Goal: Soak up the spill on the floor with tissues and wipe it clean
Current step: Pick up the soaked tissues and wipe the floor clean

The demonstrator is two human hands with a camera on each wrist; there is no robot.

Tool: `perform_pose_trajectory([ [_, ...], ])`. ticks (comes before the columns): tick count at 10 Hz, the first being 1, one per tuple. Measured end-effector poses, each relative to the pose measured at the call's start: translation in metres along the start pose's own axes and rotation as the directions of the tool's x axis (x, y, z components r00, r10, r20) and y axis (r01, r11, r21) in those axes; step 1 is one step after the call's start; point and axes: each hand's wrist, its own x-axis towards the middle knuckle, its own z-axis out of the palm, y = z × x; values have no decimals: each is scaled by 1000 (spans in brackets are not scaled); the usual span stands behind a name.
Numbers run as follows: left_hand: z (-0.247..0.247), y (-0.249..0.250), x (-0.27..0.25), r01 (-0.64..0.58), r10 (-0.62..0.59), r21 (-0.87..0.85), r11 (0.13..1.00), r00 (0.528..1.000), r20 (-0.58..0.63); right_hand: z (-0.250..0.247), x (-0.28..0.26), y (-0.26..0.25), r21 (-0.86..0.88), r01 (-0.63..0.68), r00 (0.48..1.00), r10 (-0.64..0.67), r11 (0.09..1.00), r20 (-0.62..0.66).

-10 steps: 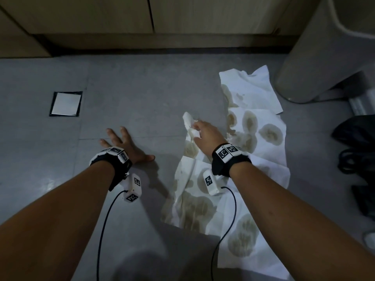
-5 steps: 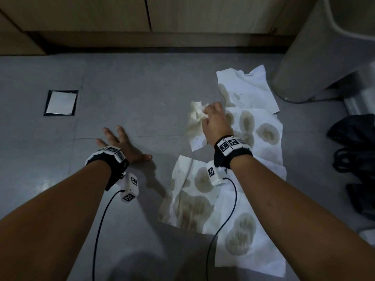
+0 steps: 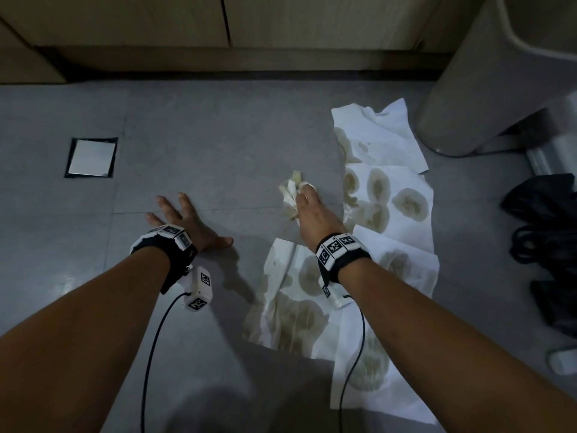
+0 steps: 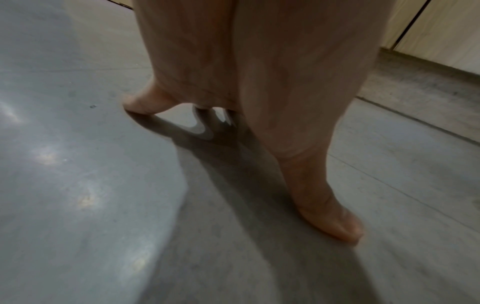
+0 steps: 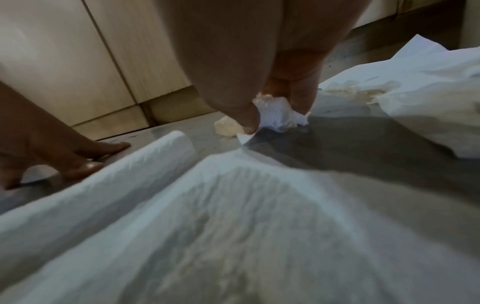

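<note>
My right hand (image 3: 307,203) grips a crumpled, stained tissue wad (image 3: 290,195) and holds it down on the grey floor (image 3: 218,145), just left of the spread tissues. In the right wrist view the wad (image 5: 279,114) sits pinched between my thumb and fingers. Several white tissue sheets (image 3: 390,195) with brown wet blotches lie flat in a strip to the right and below the wad. My left hand (image 3: 184,220) lies flat on the floor with fingers spread, holding nothing; the left wrist view shows its fingertips (image 4: 335,224) pressed on bare tile.
A grey bin (image 3: 487,73) stands at the back right, with a black bag (image 3: 546,245) heaped on the floor below it. Wooden cabinet fronts (image 3: 218,23) run along the back. A square floor drain cover (image 3: 91,157) sits at the left.
My right hand lifted one stained tissue off the sheets, bunched it into a wad and brought it down on the floor farther forward and left. The left hand stayed put.
</note>
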Motion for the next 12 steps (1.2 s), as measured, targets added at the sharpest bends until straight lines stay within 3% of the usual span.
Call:
perform_pose_trajectory([
  [1, 0, 0, 0, 2, -2, -3, 1000, 1000, -4, 0, -1, 2, 18, 45, 999, -45, 999, 7],
  [2, 1, 0, 1, -2, 2, -3, 1000, 1000, -8, 1, -3, 3, 71, 98, 988, -106, 993, 115],
  [3, 2, -1, 2, -3, 3, -2, 1000, 1000, -10, 9, -8, 5, 23, 73, 980, -76, 997, 184],
  [5, 1, -1, 3, 1, -1, -2, 1000, 1000, -7, 14, -10, 5, 27, 22, 990, -26, 999, 137],
  [6, 1, -2, 3, -3, 3, 1, 1000, 1000, -6, 18, -16, 8, -32, -62, 992, 65, 998, 104],
  [10, 3, -4, 3, -16, 16, -21, 1000, 1000, -11, 7, -4, 9, -38, -236, 961, 239, 971, 136],
  [11, 3, -2, 5, -15, 15, -33, 999, 1000, -4, -6, 12, -2, 1, -174, 982, 173, 985, 80],
  [12, 3, -4, 6, -4, 4, -37, 999, 1000, -10, -3, 24, -17, 10, -99, 989, 97, 995, 112],
])
